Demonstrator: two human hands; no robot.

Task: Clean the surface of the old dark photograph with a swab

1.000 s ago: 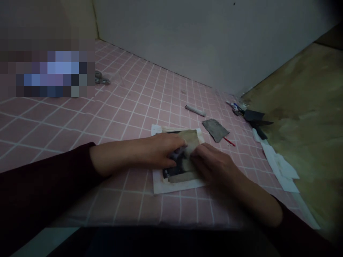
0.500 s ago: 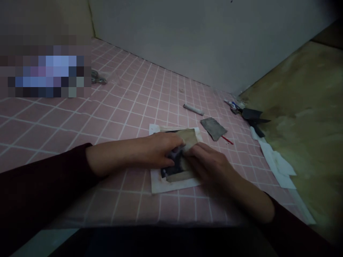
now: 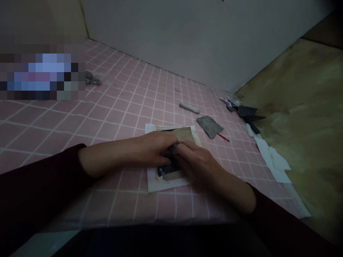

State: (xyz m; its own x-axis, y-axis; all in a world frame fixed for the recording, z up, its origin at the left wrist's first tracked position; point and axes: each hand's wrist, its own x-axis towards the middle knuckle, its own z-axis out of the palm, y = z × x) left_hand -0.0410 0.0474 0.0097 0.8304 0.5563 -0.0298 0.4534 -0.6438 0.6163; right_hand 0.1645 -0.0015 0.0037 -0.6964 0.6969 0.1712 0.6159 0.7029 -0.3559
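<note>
Because the sheet [image 3: 182, 135] lies on white paper [image 3: 163, 184], we read the hands as pinning it there: left hand [image 3: 151, 150] and right hand [image 3: 197, 164] meet over it, fingers down; any pinch is hidden.

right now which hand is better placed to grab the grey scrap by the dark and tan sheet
Probably your right hand: it rests on the dark and tan sheet nearer the grey scrap, while your left hand lies farther off.
</note>
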